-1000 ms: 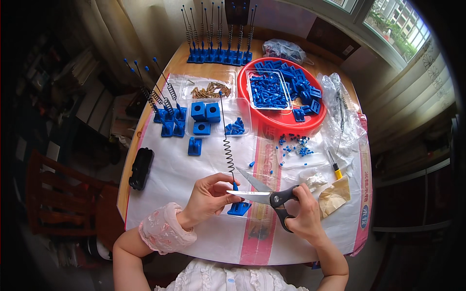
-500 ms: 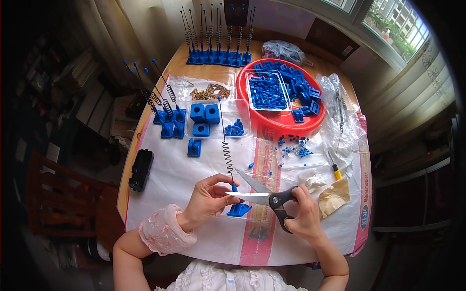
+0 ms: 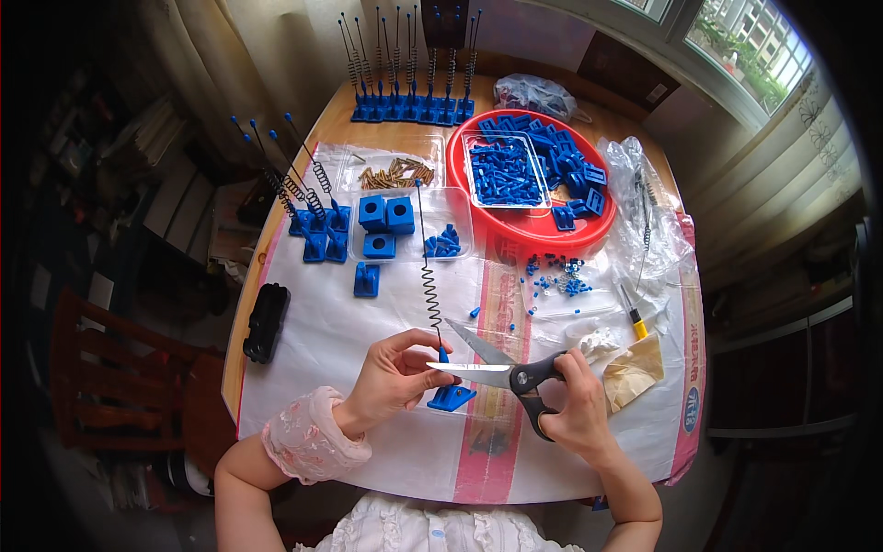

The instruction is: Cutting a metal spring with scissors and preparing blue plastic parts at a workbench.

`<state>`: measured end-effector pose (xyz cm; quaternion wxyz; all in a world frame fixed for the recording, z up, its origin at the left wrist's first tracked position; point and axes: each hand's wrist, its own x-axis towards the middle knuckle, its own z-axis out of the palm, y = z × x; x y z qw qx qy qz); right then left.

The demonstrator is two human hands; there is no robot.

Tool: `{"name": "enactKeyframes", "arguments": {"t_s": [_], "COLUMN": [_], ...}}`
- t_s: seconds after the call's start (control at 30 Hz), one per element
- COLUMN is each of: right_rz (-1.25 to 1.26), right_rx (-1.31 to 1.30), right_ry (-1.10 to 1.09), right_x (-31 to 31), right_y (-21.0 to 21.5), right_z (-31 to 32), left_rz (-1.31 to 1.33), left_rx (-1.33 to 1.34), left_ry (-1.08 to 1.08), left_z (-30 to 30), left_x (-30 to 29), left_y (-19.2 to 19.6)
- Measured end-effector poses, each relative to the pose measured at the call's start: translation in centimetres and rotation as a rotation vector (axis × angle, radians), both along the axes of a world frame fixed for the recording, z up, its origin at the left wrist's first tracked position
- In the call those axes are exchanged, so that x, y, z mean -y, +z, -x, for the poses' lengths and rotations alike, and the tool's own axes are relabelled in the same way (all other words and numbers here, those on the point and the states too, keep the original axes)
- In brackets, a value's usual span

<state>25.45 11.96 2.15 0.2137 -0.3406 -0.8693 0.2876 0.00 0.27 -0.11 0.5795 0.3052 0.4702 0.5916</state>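
Head view: the wooden table (image 3: 237,363) ends in a curved edge just before my body, and its bare rim shows along my left, with a black case (image 3: 268,322) lying near it. Between that case and my pink cuff (image 3: 317,432) the white sheet (image 3: 322,368) gives my left arm a broad stretch to move over. On the right my room is tighter: a folded tan paper (image 3: 635,373) lies just beside my right hand (image 3: 581,409), and a yellow-collared tool (image 3: 638,324) lies past it. Farther off, the clear tray of blue cubes (image 3: 361,250) and the rim of the red tub (image 3: 575,247) bound the space ahead. The spring-wire piece (image 3: 430,294) stands in front of me, left of the scissors (image 3: 522,377); my left hand (image 3: 391,377) pinches its blue stem (image 3: 443,354) between thumb and fingers. Its long axis runs away from me, leaning slightly left, with the blue bead (image 3: 418,183) at the far end and the slanted blue base (image 3: 452,396) nearest me; whether that base touches the sheet, I cannot tell. My right hand is wrapped through the scissor loops, blades spread and aimed left, the lower one crossing the stem by my left fingertips, the upper tip near the wire.
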Motion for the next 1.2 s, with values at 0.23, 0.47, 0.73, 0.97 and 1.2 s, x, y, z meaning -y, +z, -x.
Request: {"name": "enactKeyframes", "arguments": {"t_s": [0.23, 0.47, 0.73, 0.97, 1.2], "right_rz": [-0.064, -0.029, -0.029, -0.062, -0.084], "right_rx": [0.003, -0.001, 0.005, -0.004, -0.011], "right_ry": [-0.028, 0.010, 0.006, -0.003, -0.011], "right_x": [0.05, -0.12, -0.21, -0.27, -0.03], "right_y": [-0.15, 0.04, -0.19, -0.48, -0.73], "right_z": [0.03, -0.03, -0.15, -0.23, -0.18], "left_rz": [0.018, 0.024, 0.023, 0.008, 0.017], "left_rx": [-0.029, -0.032, -0.055, -0.013, 0.041], "left_ry": [-0.012, 0.000, 0.013, -0.020, -0.031], "left_z": [0.04, -0.07, -0.14, 0.04, 0.05], "left_x": [0.05, 0.09, 0.03, -0.03, -0.03], "left_y": [0.11, 0.58, 0.65, 0.10, 0.17]}}
